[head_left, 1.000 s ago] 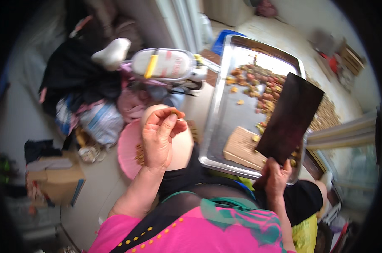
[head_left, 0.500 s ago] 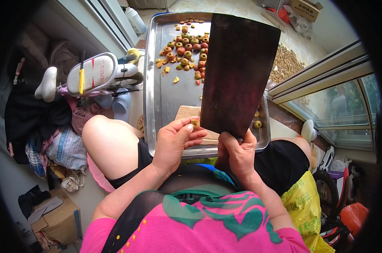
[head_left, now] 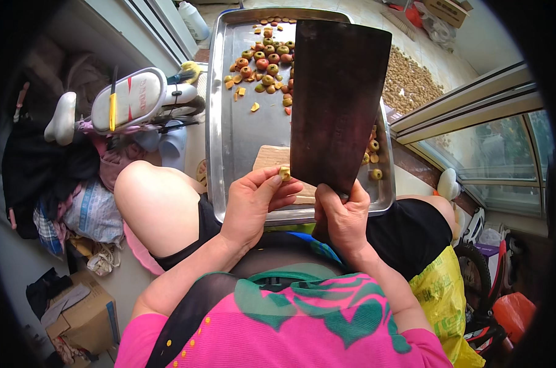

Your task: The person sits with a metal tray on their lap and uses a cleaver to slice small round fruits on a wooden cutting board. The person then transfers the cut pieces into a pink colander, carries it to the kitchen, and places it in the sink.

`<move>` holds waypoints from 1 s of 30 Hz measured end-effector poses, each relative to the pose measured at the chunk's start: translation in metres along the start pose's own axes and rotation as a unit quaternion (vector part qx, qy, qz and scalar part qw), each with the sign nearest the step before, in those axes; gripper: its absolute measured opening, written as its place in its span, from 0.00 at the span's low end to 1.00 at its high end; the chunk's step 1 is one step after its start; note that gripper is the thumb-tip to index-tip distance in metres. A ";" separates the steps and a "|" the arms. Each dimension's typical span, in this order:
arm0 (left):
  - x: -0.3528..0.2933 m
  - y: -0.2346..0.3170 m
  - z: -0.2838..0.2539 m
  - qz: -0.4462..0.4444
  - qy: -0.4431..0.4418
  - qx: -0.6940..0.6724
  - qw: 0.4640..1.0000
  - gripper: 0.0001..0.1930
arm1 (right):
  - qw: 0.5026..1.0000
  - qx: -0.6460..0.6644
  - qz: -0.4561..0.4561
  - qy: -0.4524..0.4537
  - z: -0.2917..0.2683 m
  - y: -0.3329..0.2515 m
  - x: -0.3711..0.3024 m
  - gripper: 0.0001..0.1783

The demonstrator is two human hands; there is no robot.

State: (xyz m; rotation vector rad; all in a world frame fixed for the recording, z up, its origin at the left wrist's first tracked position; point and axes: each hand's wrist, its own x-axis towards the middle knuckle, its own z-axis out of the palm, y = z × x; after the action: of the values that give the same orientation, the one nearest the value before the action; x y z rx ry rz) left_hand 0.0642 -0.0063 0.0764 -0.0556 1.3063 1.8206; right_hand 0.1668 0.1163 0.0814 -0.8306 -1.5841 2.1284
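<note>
We pinch a small yellowish fruit piece [head_left: 284, 173] between the left hand's [head_left: 253, 205] fingertips, over a pale wooden chopping block [head_left: 272, 161] in the large steel tray [head_left: 235, 135]. Our right hand [head_left: 342, 214] is clamped on the broad dark cleaver [head_left: 339, 98], its blade upright just beside the piece. Small red and green fruits [head_left: 267, 61] lie scattered at the tray's far end.

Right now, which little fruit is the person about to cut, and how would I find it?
Start at the big metal tray in front of the person, then come to its near edge, where a small wooden board lies. The fruit piece is pinched in the left hand fingertips right beside the dark cleaver. Unlike the loose fruits at the far end, it alone is held.
</note>
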 end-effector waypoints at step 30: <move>0.001 0.009 -0.005 0.001 -0.045 0.108 0.993 0.12 | 0.998 -0.047 0.002 -0.032 -0.007 0.003 -0.002 0.04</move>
State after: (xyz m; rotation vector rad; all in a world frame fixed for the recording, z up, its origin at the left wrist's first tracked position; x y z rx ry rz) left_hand 0.0551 -0.0106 0.0805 0.1436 1.4304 1.6542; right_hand 0.1729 0.1189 0.0777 -0.8030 -1.7268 2.1162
